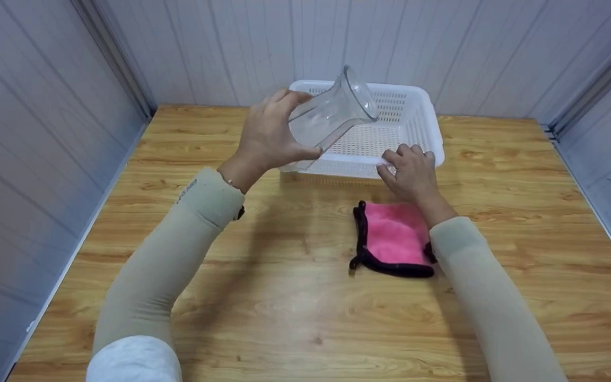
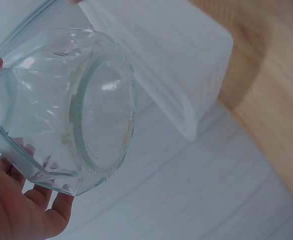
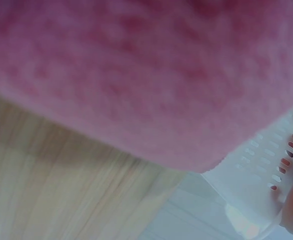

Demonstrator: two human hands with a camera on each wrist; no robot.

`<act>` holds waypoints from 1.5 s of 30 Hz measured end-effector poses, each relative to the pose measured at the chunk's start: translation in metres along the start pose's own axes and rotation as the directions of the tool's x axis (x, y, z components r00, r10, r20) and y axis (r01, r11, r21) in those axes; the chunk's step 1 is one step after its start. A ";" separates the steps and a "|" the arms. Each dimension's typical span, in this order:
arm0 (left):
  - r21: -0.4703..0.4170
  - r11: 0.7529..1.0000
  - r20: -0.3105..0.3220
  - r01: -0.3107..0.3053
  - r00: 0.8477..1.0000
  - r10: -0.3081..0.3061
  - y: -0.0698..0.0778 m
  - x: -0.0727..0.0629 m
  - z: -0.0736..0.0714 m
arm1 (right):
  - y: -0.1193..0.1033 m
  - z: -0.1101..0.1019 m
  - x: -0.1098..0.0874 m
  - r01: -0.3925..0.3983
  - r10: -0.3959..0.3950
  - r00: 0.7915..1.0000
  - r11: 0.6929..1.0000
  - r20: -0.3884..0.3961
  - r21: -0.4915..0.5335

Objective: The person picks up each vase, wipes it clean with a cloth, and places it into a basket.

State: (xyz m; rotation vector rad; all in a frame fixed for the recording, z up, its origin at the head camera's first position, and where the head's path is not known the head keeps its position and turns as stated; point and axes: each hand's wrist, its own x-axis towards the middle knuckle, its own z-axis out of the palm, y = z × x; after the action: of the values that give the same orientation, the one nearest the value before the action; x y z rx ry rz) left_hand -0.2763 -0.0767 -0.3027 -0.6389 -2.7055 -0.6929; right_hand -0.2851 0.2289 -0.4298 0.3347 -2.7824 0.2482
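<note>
In the head view a clear glass vase [image 1: 326, 116] with a flared mouth tilts toward the upper right, over the left part of a white plastic basket [image 1: 426, 119]. My left hand [image 1: 267, 130] grips the vase around its body, thumb on the near side. The left wrist view shows the round ribbed base of the vase [image 2: 106, 115] and fingers curled beneath it. At the basket's near rim, my right hand [image 1: 411, 168] holds the wall, fingers over the inside and thumb outside. Fingers show through the slots of the basket [image 3: 251, 185] in the right wrist view.
A pink cloth [image 1: 395, 233] with black edging lies on the wooden table [image 1: 295, 297], under and left of the right wrist. Blurred pink cloth [image 3: 136, 90] fills much of the right wrist view. Panelled walls [image 1: 220, 48] stand behind and at both sides.
</note>
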 end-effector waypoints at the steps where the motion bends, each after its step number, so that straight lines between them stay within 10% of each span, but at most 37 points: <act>1: 0.019 1.000 0.014 0.005 1.000 -0.005 0.001 0.005 -0.003 | 0.000 0.000 0.000 0.000 0.000 1.000 1.000 0.005 0.003; 10: 0.140 0.990 0.112 0.018 0.993 -0.034 0.003 0.039 -0.005 | -0.006 0.001 -0.001 -0.002 0.002 1.000 1.000 0.019 0.011; 24: 0.299 0.949 0.186 -0.101 0.981 0.046 -0.018 0.068 0.054 | -0.013 -0.001 -0.003 -0.010 0.009 1.000 1.000 0.008 0.026; 45: 0.389 0.920 0.293 -0.048 0.953 -0.075 -0.030 0.074 0.103 | -0.023 -0.004 -0.003 0.007 -0.008 1.000 0.999 0.023 0.033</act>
State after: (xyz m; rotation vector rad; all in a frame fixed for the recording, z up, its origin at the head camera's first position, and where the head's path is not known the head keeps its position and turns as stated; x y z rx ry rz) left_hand -0.3702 -0.0224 -0.3748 -0.6655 -3.0024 -0.0366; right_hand -0.2757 0.2087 -0.4236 0.3580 -2.8017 0.2906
